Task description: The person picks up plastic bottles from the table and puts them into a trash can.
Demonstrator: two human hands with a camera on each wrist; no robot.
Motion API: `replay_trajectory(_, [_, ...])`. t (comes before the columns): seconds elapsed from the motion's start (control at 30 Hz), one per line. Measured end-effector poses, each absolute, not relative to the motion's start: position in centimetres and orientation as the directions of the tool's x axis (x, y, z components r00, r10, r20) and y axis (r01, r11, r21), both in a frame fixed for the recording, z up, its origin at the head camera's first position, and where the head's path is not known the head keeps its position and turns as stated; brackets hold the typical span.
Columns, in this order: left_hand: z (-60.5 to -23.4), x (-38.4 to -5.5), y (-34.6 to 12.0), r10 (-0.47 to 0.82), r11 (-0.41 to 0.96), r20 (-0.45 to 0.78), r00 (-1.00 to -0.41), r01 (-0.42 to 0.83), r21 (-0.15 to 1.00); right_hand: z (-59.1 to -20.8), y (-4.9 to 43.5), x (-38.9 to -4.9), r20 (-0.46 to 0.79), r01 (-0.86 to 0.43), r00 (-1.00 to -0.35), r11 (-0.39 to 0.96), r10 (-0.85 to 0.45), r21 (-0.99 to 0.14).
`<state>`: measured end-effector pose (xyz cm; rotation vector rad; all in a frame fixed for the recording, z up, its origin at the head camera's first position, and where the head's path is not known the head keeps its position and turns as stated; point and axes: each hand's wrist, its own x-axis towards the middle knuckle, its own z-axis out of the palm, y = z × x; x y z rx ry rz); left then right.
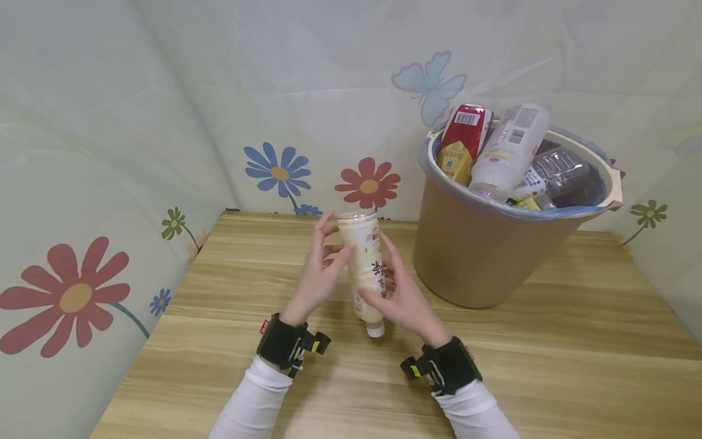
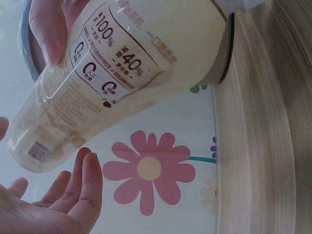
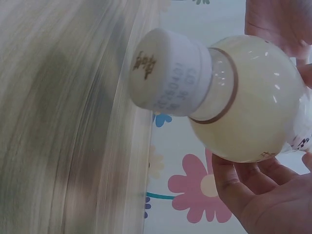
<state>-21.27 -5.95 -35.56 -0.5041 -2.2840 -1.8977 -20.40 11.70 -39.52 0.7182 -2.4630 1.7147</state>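
Observation:
A clear plastic drink bottle [image 1: 363,268] with a pale cream drink and a printed label is held tilted above the table, base up. Its white cap [image 3: 168,73] points down toward the table and carries a stamped code. My right hand [image 1: 403,299] grips the cap-side half, its thumb across the front and its fingers round the far side. Near the base, my left hand [image 1: 320,265] is loosely spread. In the left wrist view its fingertips [image 2: 91,165] are right at the bottle's edge, fingers apart. Its thumb overlaps the bottle's side in the head view.
At the right on the wood-patterned table [image 1: 263,262] stands a brown bin [image 1: 471,250] with a liner over its rim. It holds a red carton [image 1: 466,131], a white bottle [image 1: 510,146] and a clear plastic container [image 1: 559,171]. A flower-print sheet [image 1: 192,91] hangs behind.

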Motion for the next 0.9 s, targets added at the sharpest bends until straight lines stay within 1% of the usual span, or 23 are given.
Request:
replay_trajectory(0.13, [-35.3, -21.2, -6.0, 0.132, 0.155, 0.355, -0.925, 0.373, 0.915, -40.9, 12.1, -21.2, 0.321, -0.405, -0.895, 0.264, -0.309, -0.875])
replay_trajectory(0.27, [-35.1, -20.9, -6.1, 0.098, 0.170, 0.386, -0.917, 0.398, 0.902, -40.8, 12.2, -21.1, 0.343, -0.418, -0.892, 0.252, -0.293, -0.873])
replay_trajectory(0.47, [-34.5, -20.3, -5.9, 0.052, 0.222, 0.442, -0.896, 0.442, 0.869, -38.2, 11.9, -19.8, 0.354, -0.412, -0.898, 0.218, -0.261, -0.885])
replay_trajectory(0.6, [-34.2, -19.8, -5.6, 0.033, 0.258, 0.482, -0.875, 0.474, 0.842, -37.0, 12.0, -19.2, 0.338, -0.391, -0.907, 0.206, -0.250, -0.897])
replay_trajectory(0.77, [-34.0, -19.6, -5.2, 0.005, 0.272, 0.534, -0.846, 0.515, 0.813, -36.7, 12.4, -20.1, 0.370, -0.418, -0.897, 0.190, -0.242, -0.888])
replay_trajectory(0.9, [-33.8, -19.5, -5.0, -0.003, 0.276, 0.566, -0.824, 0.544, 0.792, -35.1, 13.1, -20.9, 0.421, -0.459, -0.878, 0.152, -0.227, -0.875])
